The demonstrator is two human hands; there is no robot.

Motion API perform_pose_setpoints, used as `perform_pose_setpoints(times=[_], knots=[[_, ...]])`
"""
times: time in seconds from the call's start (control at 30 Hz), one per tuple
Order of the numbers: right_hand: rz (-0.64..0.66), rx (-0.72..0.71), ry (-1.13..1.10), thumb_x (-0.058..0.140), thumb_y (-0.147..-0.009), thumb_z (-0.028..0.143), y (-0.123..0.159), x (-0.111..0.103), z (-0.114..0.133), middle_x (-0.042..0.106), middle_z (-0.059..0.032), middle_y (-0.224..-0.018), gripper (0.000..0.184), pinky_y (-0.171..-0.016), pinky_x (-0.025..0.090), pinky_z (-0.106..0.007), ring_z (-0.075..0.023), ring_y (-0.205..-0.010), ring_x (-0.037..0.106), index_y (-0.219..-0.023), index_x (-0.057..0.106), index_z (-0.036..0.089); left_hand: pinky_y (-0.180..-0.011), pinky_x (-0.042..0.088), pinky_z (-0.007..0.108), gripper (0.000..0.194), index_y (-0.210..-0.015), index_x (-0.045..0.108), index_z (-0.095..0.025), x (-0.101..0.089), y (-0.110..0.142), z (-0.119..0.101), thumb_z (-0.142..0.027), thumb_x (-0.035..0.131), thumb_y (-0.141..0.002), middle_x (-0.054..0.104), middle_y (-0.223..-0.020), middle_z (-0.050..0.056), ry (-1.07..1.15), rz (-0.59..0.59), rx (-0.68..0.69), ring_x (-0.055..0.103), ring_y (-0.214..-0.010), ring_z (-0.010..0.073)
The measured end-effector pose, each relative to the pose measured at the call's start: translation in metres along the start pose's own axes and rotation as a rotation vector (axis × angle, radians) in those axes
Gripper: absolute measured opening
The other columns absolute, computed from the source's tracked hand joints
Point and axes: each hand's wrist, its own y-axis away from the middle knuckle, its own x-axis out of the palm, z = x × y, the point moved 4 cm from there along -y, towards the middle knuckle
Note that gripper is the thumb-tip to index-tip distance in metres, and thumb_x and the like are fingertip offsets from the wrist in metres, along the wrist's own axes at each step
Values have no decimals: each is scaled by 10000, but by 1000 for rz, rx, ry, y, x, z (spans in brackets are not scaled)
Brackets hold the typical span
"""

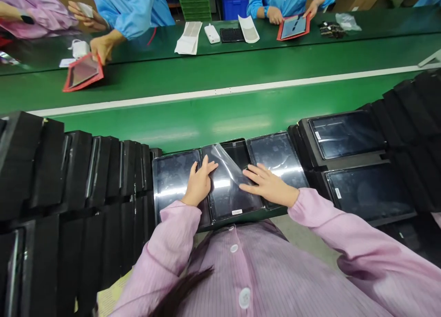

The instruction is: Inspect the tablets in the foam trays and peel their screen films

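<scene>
A tablet (234, 202) with a dark glossy screen lies in front of me, the middle one of three side by side. A clear film (225, 166) covers part of its screen, with a diagonal edge raised across the upper half. My left hand (200, 183) rests at the tablet's left side, fingers spread, fingertips by the film. Over the right side is my right hand (270, 186), its fingers stretched apart and the thumb close to the film's raised edge. Neighbouring tablets lie on the left (175, 179) and on the right (275, 151).
Black foam trays (79, 170) stand in rows on the left. More foam trays hold tablets (347, 133) on the right. Beyond a green conveyor (165, 117) with a white rail (193, 95), co-workers in blue handle red-framed panels (82, 73).
</scene>
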Motion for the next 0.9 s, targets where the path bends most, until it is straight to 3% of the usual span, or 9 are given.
perform_pose_setpoints(times=[0.1, 0.17, 0.33, 0.43, 0.53, 0.6, 0.7, 0.77, 0.9], knots=[[-9, 65, -61, 536, -838, 92, -29, -10, -16, 496, -16, -1346, 216, -1079, 235, -549, -258, -1311, 346, -745, 677, 228, -1108, 170, 542, 618, -1298, 363, -148, -3, -2, 6, -31, 272, -698, 639, -1179, 90, -8, 76, 9, 514, -1198, 162], [-36, 203, -248, 638, -777, 136, -49, -12, -34, 593, -26, -1236, 177, -1060, 283, -510, -264, -1238, 441, -616, 646, 209, -1118, 158, 530, 613, -1259, 414, -156, -6, -1, 9, -47, 280, -670, 641, -1176, 75, 33, 96, -8, 514, -1198, 156], [-200, 623, -539, 454, -882, 184, -71, -14, -69, 705, -55, -793, 235, -786, 512, -359, -171, -767, 656, -780, 663, 153, -1117, 213, 490, 643, -1225, 468, -143, -17, -5, 15, -89, 291, -609, 670, -1125, 61, 227, 87, -81, 531, -1177, 154], [-137, 523, -595, 543, -828, 176, -55, -20, -54, 712, -34, -872, 138, -832, 503, -329, -158, -847, 660, -861, 677, 165, -1110, 219, 501, 498, -982, 633, -188, -23, -4, 20, -104, 300, -622, 689, -1082, 55, 234, 129, -28, 578, -1122, 180], [200, 229, -661, 739, -666, 198, -23, -23, -25, 705, 25, -980, 245, -1053, 328, -406, -180, -1036, 612, -902, 697, 248, -1061, 237, 598, 382, -722, 682, -243, -23, 5, 21, -141, 315, -704, 691, -1073, 47, 121, 194, 98, 558, -1147, 242], [339, 182, -667, 742, -677, 241, -2, -28, -27, 707, 32, -977, 250, -1047, 344, -385, -179, -1010, 627, -923, 702, 260, -1001, 256, 673, 392, -692, 695, -265, -20, 14, 15, -153, 323, -741, 674, -1110, 55, -6, 189, 163, 542, -1160, 285], [55, 493, -454, 576, -824, 196, 13, -51, -80, 704, 13, -987, 192, -917, 476, -323, -159, -936, 651, -967, 695, 244, -966, 255, 716, 395, -767, 711, -269, -6, 23, -16, -124, 344, -753, 692, -1067, 83, -189, 107, 259, 581, -1108, 304], [-177, 705, -249, 494, -846, 116, 15, -68, -125, 683, -27, -1051, 276, -958, 448, -378, -183, -1004, 623, -1024, 675, 224, -999, 284, 662, 398, -865, 709, -245, 12, 27, -53, -95, 356, -759, 695, -1060, 98, -238, 91, 391, 580, -1114, 280], [-212, 815, -169, 557, -776, 62, 2, -73, -181, 685, -90, -1015, 254, -926, 457, -417, -231, -981, 626, -980, 682, 148, -1031, 355, 534, 375, -1029, 665, -185, 59, 30, -116, -93, 371, -816, 645, -1167, 110, -169, 146, 623, 531, -1181, 246]])
